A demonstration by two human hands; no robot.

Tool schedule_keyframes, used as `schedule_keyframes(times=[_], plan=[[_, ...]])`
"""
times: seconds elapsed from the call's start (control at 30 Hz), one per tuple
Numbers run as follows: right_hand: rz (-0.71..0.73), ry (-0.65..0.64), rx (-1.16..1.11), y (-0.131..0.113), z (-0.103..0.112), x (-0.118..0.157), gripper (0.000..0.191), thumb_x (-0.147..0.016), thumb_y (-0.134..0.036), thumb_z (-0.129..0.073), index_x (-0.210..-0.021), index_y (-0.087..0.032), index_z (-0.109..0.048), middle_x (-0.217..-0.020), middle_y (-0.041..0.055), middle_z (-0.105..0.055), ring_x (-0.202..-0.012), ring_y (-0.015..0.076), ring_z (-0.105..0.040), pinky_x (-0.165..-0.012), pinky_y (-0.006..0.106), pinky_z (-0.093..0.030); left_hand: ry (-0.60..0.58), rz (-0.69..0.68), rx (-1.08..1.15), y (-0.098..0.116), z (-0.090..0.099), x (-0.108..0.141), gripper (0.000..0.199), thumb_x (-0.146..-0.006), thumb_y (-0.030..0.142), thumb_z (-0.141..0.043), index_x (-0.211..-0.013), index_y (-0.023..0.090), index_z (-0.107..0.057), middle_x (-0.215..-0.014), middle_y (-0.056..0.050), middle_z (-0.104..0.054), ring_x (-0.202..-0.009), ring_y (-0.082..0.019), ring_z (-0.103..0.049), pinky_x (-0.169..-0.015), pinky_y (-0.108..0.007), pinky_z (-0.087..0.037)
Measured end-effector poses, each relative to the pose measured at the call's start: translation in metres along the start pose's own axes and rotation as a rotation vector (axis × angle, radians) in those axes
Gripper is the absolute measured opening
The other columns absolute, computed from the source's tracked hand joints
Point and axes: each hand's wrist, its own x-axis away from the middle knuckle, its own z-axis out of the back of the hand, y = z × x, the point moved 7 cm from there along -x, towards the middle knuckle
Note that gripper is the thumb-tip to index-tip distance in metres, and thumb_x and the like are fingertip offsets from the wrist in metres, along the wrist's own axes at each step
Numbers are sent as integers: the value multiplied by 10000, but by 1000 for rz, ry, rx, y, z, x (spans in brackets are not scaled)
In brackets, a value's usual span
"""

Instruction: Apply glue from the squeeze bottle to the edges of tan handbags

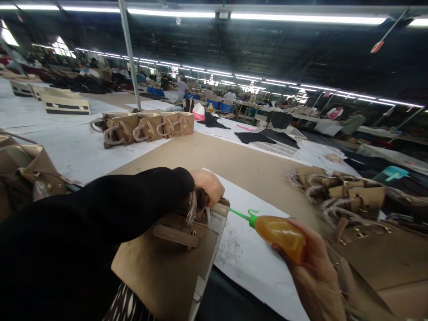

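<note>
A brown handbag (167, 263) stands tilted at the near table edge, its handle (191, 209) wrapped in clear plastic. My left hand (210, 186) reaches over the bag's top and is closed on its upper edge; the fingertips are partly hidden. In my right hand (312, 263) is a squeeze bottle (279, 234) of amber liquid, lying sideways with a green nozzle. The nozzle's thin tip points left and ends at the bag's top corner, next to my left fingers. Whether liquid comes out cannot be made out.
Several finished-looking brown bags (150, 127) stand in a row at the back left. More bags (354, 196) crowd the right, and another bag (30, 174) is at the left. White paper (247, 263) lies under the bottle. Black fabric pieces (256, 137) lie farther back.
</note>
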Motion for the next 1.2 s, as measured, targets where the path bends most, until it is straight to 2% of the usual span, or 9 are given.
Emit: schedule_keyframes(times=[0.23, 0.37, 0.53, 0.7, 0.8, 0.93, 1.03, 1.2], plan=[[42, 13, -54, 0, -5, 1, 406, -834, -380, -735, -1208, -338, -580, -1211, 17, -580, -1061, 249, -557, -899, 325, -453, -49, -15, 10, -4, -5, -7, 90, -671, 173, -750, -679, 137, -668, -570, -25, -623, -582, -161, -565, -592, -243, -477], [91, -11, -72, 4, -7, 8, 425, -845, -289, -723, -1238, -332, -567, -1253, 17, -556, -1139, 227, -516, -954, 295, -425, -43, -8, 16, -3, -5, -4, 67, -676, 150, -732, -694, 132, -670, -576, -19, -625, -559, -151, -550, -566, -235, -468], [120, -55, -54, 8, -9, 15, 402, -844, -249, -709, -1218, -327, -584, -1208, 19, -579, -1089, 218, -553, -909, 281, -463, -8, -50, 0, -4, -6, -6, 78, -668, 150, -736, -720, 131, -681, -553, -16, -616, -517, -142, -533, -534, -231, -463], [26, -1, -83, 9, -4, 10, 428, -827, -298, -740, -1222, -319, -575, -1235, 32, -567, -1102, 254, -546, -947, 358, -456, 36, -87, 36, -6, -3, -5, 104, -658, 174, -765, -703, 128, -682, -593, -35, -635, -560, -154, -569, -562, -235, -473], [-16, -23, -116, 10, -6, 6, 412, -841, -303, -725, -1220, -328, -566, -1269, 38, -542, -1102, 271, -544, -884, 376, -501, 16, -53, 32, -2, -2, 1, 104, -664, 160, -746, -630, 132, -651, -586, -37, -620, -567, -164, -563, -555, -252, -460], [-29, -41, -120, 15, -8, 9, 404, -840, -331, -728, -1210, -317, -568, -1193, 42, -578, -1013, 255, -578, -839, 356, -503, 25, 5, 17, 2, 0, 4, 136, -632, 127, -751, -584, 141, -625, -534, -23, -586, -524, -156, -535, -529, -250, -438], [-43, -52, -64, 20, -8, 14, 403, -821, -363, -750, -1186, -312, -588, -1121, 29, -607, -936, 231, -597, -784, 309, -498, 41, -2, 48, 0, -1, 0, 107, -620, 112, -752, -604, 137, -649, -512, -18, -578, -504, -152, -532, -533, -251, -442], [-144, -25, -93, 30, -5, 16, 406, -795, -408, -768, -1153, -311, -603, -1100, 11, -626, -907, 208, -609, -776, 267, -486, -32, -35, 80, -2, -8, -5, 62, -638, 113, -734, -621, 133, -678, -501, -28, -590, -506, -170, -557, -549, -269, -464]])
